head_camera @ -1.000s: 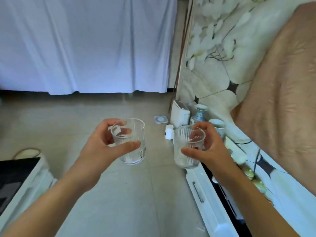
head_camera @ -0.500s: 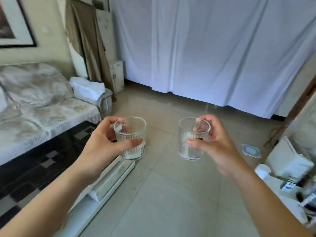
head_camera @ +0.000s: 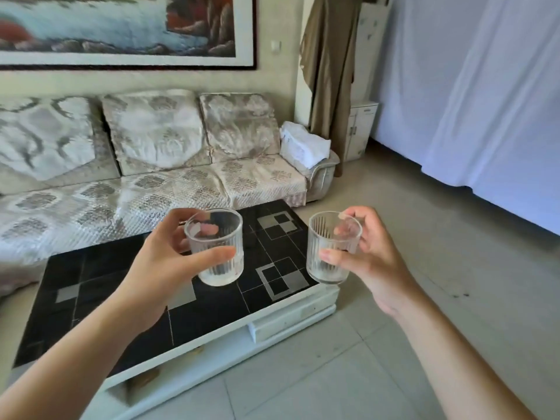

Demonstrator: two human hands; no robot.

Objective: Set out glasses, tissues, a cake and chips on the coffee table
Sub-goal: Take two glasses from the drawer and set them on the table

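Left grip wrapped round ribbed glass, right grip pinching 2nd glass, both upright, held above black desk, sofa behind

Clear ribbed glass gripped by left hand; matching clear ribbed glass in right hand. Beneath the grips, coffee table: black top with grey squares, white base. Beyond, sofa: cream, grey floral motifs.
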